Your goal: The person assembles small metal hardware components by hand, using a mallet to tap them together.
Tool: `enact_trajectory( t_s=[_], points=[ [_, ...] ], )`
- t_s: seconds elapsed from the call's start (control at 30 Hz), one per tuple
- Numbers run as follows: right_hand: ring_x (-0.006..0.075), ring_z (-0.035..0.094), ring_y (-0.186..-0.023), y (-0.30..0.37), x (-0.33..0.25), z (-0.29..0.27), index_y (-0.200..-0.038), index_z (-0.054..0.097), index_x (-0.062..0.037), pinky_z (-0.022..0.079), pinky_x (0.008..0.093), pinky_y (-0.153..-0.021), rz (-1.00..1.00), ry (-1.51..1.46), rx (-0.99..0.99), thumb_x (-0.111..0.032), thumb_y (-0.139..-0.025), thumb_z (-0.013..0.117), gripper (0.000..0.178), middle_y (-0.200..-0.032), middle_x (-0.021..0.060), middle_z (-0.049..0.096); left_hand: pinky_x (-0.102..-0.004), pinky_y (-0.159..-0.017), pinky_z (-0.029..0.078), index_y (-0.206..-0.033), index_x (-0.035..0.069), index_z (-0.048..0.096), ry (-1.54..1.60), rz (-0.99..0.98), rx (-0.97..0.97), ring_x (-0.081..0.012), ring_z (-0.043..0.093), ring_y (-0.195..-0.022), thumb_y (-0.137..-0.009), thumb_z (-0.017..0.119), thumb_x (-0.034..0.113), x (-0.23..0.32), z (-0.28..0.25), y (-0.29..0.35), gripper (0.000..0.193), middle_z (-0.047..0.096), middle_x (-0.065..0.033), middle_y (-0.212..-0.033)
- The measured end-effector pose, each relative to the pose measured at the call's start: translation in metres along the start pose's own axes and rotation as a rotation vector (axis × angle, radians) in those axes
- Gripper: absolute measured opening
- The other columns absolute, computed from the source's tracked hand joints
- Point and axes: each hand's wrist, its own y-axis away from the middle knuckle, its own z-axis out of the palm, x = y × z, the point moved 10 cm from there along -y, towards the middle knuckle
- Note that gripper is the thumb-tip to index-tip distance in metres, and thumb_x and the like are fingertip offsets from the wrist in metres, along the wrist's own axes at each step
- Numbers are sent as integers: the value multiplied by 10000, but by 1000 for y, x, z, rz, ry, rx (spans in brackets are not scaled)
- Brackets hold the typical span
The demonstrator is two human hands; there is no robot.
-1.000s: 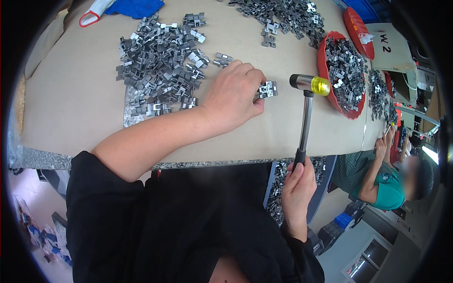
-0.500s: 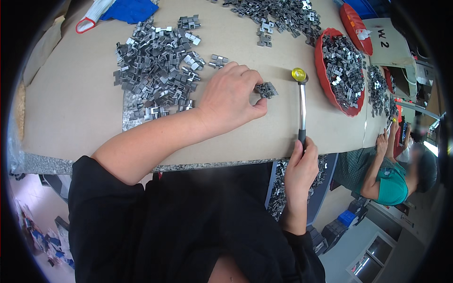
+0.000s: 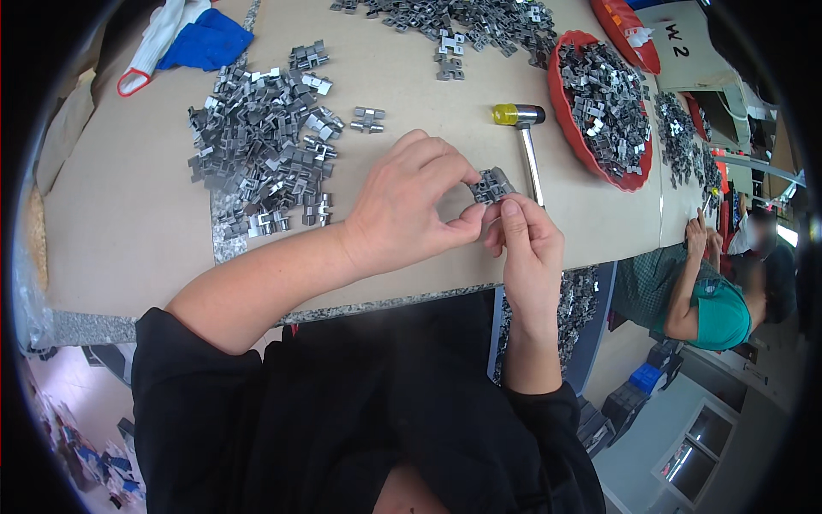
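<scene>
My left hand pinches a small grey metal clip between thumb and fingers, just above the cardboard-covered table. My right hand meets it from below, its fingertips on the same clip. A small hammer with a yellow and black head lies on the table right behind my right hand, its handle running toward my fingers. A big heap of the same metal clips lies left of my left hand.
A red bowl full of clips stands at the right, with another red dish behind it. More clips lie at the far edge. A white and blue glove rests far left. Another person works at the right.
My right hand has laid the hammer down on the table and come up to the clip. My left hand has lifted the clip slightly and now shares it with the right.
</scene>
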Motion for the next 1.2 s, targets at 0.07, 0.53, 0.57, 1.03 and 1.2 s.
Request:
enact_trajectory(
  t_s=[0.07,0.53,0.57,1.03,1.2],
  points=[
    [28,445,-589,0,-2,2,-877,572,19,343,162,-517,5,-36,2,-149,-908,449,210,-726,-4,558,-307,-623,424,-814,52,574,-3,74,40,-231,500,-713,-526,700,48,6,-4,1,315,535,-79,-798],
    [46,447,-561,5,-1,3,-909,561,27,356,179,-509,58,-288,-21,-121,-893,466,177,-747,37,569,-305,-590,421,-778,59,563,-7,148,74,-228,477,-689,-501,710,71,18,-9,0,314,513,-59,-773],
    [46,447,-561,5,-1,3,-909,561,27,356,179,-509,59,-288,-21,-121,-893,466,177,-747,37,569,-298,-586,417,-797,51,566,-10,156,66,-225,485,-687,-487,714,51,18,-9,1,344,532,-70,-796],
    [21,363,-438,-10,8,2,-804,571,-52,263,170,-397,147,-321,46,-165,-829,597,118,-581,-42,485,-320,-599,427,-854,56,569,-104,348,25,-237,498,-712,-551,697,91,41,-1,7,330,532,-88,-871],
    [35,442,-545,-53,-56,-106,-894,587,-23,338,182,-472,-352,144,516,-162,-819,608,159,-684,-19,524,-304,-629,415,-908,29,567,-407,327,26,-229,493,-746,-638,621,93,39,-7,4,283,528,-92,-889]
  ],
)
